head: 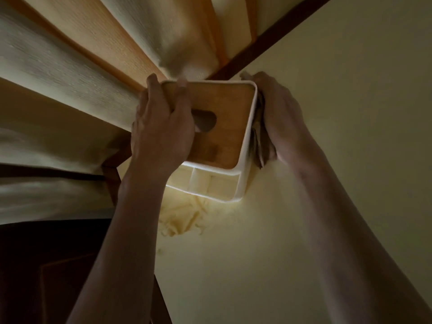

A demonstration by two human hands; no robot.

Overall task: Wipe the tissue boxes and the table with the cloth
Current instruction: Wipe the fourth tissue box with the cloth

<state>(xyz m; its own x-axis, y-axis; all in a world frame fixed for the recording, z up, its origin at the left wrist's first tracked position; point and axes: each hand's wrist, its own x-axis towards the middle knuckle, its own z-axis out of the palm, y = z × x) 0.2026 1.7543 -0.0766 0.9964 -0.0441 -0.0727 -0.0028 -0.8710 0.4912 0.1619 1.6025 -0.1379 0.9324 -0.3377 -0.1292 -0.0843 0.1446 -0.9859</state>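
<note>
So your left hand (161,127) grips the tissue box (224,127) lid, fingers curled over its far edge, while your right hand (280,118) presses the cloth (258,141) against the box's right side on the table (304,206).

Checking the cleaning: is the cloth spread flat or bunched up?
Bunched up: the grey-brown cloth shows crumpled folds, pressed by the right hand against the side of the white wooden-lidded tissue box.

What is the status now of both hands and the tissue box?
Left hand grips tissue box by its wooden lid. Right hand presses cloth on box's right side. Table not yet wiped. Nothing in the way.
</note>
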